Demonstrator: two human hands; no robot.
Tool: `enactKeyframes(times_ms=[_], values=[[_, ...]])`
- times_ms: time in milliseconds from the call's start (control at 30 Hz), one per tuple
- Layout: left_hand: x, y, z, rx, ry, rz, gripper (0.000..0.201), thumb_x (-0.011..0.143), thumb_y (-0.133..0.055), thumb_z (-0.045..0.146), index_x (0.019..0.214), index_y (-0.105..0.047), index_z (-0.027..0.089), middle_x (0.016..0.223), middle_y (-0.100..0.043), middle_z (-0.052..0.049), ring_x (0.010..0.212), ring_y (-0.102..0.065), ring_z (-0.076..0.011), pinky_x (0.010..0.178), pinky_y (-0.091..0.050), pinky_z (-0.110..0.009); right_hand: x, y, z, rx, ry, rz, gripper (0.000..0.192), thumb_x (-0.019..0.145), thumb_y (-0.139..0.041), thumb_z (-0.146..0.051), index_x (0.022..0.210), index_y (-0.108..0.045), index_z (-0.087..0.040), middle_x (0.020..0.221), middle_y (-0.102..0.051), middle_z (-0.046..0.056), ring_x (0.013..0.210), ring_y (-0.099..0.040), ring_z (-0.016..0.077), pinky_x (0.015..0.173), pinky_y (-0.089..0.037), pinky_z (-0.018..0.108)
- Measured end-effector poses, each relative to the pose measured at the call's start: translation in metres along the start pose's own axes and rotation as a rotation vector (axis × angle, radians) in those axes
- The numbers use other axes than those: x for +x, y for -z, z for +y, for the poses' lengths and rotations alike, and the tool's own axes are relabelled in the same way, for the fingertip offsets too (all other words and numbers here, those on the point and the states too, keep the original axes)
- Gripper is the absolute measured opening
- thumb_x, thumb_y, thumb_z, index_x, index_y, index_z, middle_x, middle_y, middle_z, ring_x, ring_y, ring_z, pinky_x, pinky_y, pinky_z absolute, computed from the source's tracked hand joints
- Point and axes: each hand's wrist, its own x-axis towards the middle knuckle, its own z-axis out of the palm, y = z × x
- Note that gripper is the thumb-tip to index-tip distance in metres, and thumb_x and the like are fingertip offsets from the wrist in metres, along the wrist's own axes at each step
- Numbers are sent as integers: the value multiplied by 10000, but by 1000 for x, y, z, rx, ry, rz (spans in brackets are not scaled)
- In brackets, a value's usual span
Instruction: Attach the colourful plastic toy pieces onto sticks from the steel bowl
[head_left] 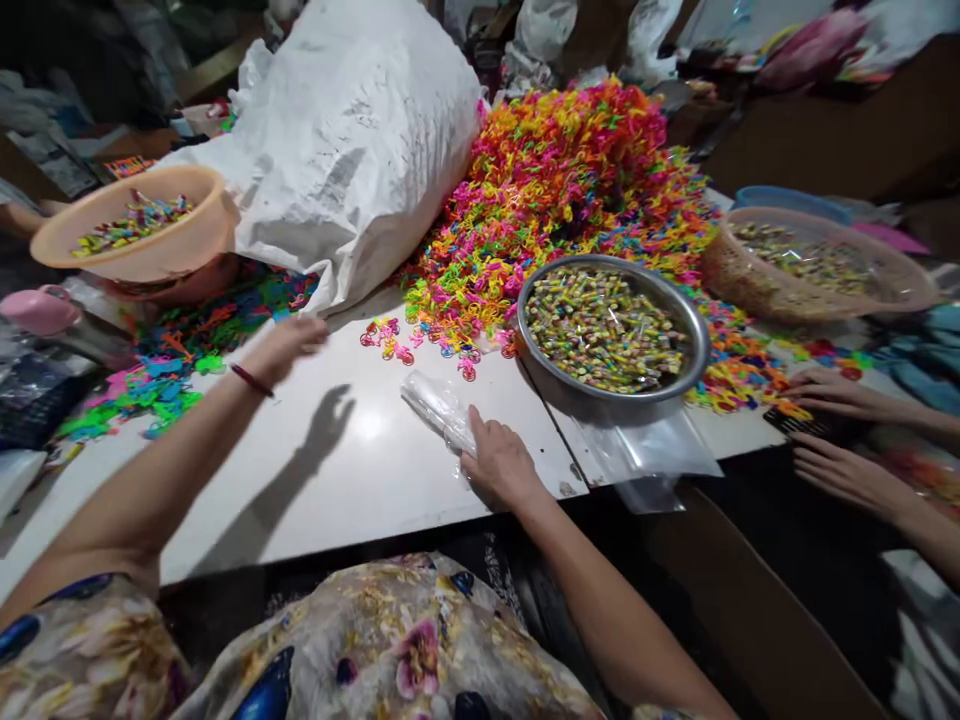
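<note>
My right hand (504, 462) is closed on the near end of a folded bundle of clear plastic bags (435, 405), which lies aslant on the white tabletop. Above the table to the left, my left hand (291, 348) is raised, a little blurred, with its fingers stretched out and nothing seen in them. Beneath it falls its shadow. Between and beyond my hands lies a small group of pink and yellow plastic trinkets (388, 340). A steel bowl (701, 350) full of small wrapped pieces stands to the right of the bundle.
Behind rises a big heap of colourful plastic trinkets (570, 170), beside a large white sack (360, 130). An orange basin (127, 260) stands left, near green and blue plastic pieces (157, 395). At right are a basket (810, 300), flat clear bags (652, 450) and another person's hands (855, 440).
</note>
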Motion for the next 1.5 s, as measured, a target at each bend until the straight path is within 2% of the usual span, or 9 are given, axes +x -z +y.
enactKeyframes(times_ms=[100, 200, 300, 467, 700, 833, 1033, 1267, 1500], values=[[-11, -58, -49, 49, 119, -292, 158, 749, -699, 283, 718, -683, 128, 724, -707, -86, 634, -626, -170, 631, -523, -309, 0, 7, 10, -7, -10, -32, 759, 904, -594, -382, 1535, -283, -97, 1092, -626, 152, 994, -597, 281, 864, -422, 355], [-6, -114, -69, 212, -81, -327, 160, 818, -618, 280, 774, -702, 152, 787, -727, -69, 728, -655, -169, 714, -524, -293, -8, 8, 32, -20, -60, -40, 714, 921, -574, -364, 1526, -293, -110, 1057, -637, 140, 956, -617, 264, 820, -423, 333], [16, -156, -51, 385, -345, -249, 180, 867, -570, 249, 896, -730, 171, 936, -750, -61, 881, -675, -180, 814, -516, -287, -18, 1, 58, -30, -160, -4, 662, 947, -532, -345, 1523, -299, -119, 1030, -646, 135, 938, -630, 257, 799, -428, 325], [50, -236, 0, 883, -617, -382, 294, 944, -506, 302, 1073, -730, 162, 1106, -724, -121, 1049, -659, -227, 918, -498, -310, -29, -16, 73, -47, -299, 74, 643, 944, -513, -319, 1514, -324, -90, 1114, -632, 176, 974, -624, 286, 830, -447, 360], [90, -328, 27, 1187, -571, -453, 168, 753, -734, 254, 876, -763, 145, 947, -732, -166, 1037, -667, -300, 978, -482, -373, -31, -34, 62, 13, -415, 225, 695, 894, -599, -294, 1524, -344, -149, 1428, -483, 214, 1218, -539, 318, 1007, -416, 417], [109, -342, 31, 1263, -483, -461, 411, 641, -829, 413, 950, -752, 154, 960, -727, -164, 1012, -670, -332, 920, -507, -393, -34, -36, 66, 67, -421, 224, 723, 869, -636, -304, 1524, -359, -175, 1433, -489, 193, 1234, -527, 306, 1022, -416, 413], [126, -334, 17, 1286, -476, -351, 623, 810, -613, 577, 1242, -624, 128, 1244, -644, -233, 1221, -561, -363, 1019, -405, -464, -35, -38, 67, 79, -404, 269, 742, 851, -662, -322, 1516, -373, -163, 1440, -477, 215, 1245, -512, 333, 1033, -411, 440], [146, -330, 13, 1340, -499, -371, 417, 675, -748, 549, 811, -729, 156, 934, -721, -187, 1012, -631, -351, 1011, -344, -471, -34, -38, 70, 105, -371, 273, 720, 870, -628, -346, 1510, -362, -153, 1413, -494, 224, 1192, -523, 339, 999, -416, 454], [141, -326, 11, 1269, -551, -282, 218, 801, -633, 322, 792, -731, 127, 884, -710, -187, 965, -634, -316, 1015, -325, -462, -34, -34, 70, 138, -378, 270, 706, 868, -629, -348, 1502, -388, -151, 1395, -505, 198, 1180, -512, 322, 989, -404, 430]])
